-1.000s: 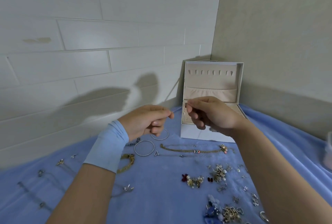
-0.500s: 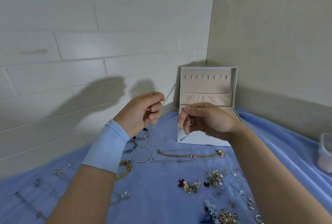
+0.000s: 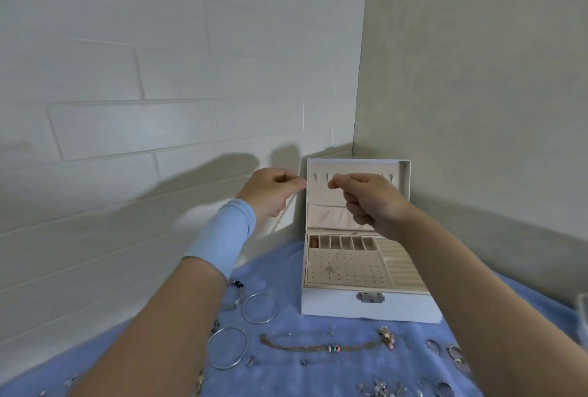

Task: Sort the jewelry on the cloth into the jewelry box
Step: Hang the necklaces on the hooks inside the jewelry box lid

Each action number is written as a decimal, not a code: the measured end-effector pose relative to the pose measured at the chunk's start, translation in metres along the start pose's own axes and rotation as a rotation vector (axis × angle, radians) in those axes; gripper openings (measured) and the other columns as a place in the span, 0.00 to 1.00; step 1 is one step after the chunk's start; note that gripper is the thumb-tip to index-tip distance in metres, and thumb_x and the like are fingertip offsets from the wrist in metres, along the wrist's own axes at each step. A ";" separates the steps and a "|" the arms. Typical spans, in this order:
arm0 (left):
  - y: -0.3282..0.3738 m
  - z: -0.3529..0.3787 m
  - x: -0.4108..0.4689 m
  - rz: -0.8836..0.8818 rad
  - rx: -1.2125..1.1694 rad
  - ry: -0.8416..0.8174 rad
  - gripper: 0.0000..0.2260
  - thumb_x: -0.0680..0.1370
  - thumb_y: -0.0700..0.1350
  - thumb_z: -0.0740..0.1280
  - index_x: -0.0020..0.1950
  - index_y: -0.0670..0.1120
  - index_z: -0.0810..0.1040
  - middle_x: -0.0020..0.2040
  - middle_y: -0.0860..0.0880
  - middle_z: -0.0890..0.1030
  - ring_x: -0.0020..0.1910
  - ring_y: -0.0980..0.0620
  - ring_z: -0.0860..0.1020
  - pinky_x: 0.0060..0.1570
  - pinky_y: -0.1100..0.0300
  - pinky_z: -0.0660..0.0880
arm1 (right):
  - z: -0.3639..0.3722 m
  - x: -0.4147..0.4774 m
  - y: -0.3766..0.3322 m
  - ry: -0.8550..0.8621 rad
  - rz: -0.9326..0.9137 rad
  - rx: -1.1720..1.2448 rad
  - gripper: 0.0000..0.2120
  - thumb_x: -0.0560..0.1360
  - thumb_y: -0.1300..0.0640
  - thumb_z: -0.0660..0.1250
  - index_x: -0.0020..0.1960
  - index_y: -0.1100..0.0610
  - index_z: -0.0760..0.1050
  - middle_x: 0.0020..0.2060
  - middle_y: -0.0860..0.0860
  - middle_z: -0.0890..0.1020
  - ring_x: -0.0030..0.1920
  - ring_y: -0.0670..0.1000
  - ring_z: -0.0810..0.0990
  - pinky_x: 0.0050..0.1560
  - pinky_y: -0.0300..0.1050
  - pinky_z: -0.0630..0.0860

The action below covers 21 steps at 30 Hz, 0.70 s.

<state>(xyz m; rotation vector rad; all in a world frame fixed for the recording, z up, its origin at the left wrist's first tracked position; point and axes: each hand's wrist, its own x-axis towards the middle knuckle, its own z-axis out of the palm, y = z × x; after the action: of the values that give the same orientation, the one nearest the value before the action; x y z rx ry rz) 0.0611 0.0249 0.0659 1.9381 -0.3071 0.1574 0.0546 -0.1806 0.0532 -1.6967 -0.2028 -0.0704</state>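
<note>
The white jewelry box stands open on the blue cloth, its lid upright with a row of hooks. Both hands are raised in front of the lid. My left hand and my right hand each pinch an end of a thin chain necklace, which hangs faintly below them. A small earring sits on the box's dotted panel and an orange piece lies in the leftmost small compartment.
Two silver bangles, a beaded bracelet and a gold chain lie on the cloth before the box. Several small earrings and charms are scattered at the lower right. A plastic container shows at the right edge. Walls close the corner behind.
Both hands have risen from just above the cloth to the lid's hooks, carrying the thin chain. The view has moved closer to the box.
</note>
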 end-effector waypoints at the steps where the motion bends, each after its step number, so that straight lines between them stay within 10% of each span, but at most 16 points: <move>1: -0.004 0.005 0.011 0.010 0.060 0.038 0.06 0.76 0.46 0.70 0.43 0.44 0.81 0.25 0.55 0.71 0.25 0.55 0.68 0.30 0.63 0.68 | -0.002 0.010 -0.001 0.073 -0.003 -0.038 0.11 0.82 0.52 0.66 0.50 0.59 0.81 0.26 0.46 0.64 0.25 0.47 0.57 0.25 0.40 0.55; 10: -0.037 0.046 0.092 -0.021 0.340 0.264 0.18 0.74 0.50 0.69 0.28 0.47 0.65 0.28 0.47 0.65 0.30 0.48 0.62 0.29 0.58 0.62 | 0.002 0.099 0.034 0.531 -0.123 -0.410 0.08 0.72 0.50 0.76 0.36 0.49 0.80 0.31 0.42 0.80 0.35 0.44 0.77 0.40 0.42 0.73; 21: -0.050 0.065 0.124 -0.155 0.276 0.373 0.21 0.73 0.45 0.68 0.25 0.46 0.59 0.23 0.50 0.60 0.24 0.50 0.59 0.26 0.62 0.56 | 0.018 0.130 0.052 0.682 -0.073 -0.434 0.05 0.70 0.51 0.70 0.36 0.50 0.79 0.35 0.42 0.82 0.43 0.48 0.80 0.41 0.43 0.76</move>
<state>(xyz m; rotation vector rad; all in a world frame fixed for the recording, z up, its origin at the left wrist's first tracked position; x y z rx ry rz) 0.1916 -0.0346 0.0286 2.1442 0.1189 0.4717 0.1900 -0.1569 0.0209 -1.9890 0.2824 -0.7810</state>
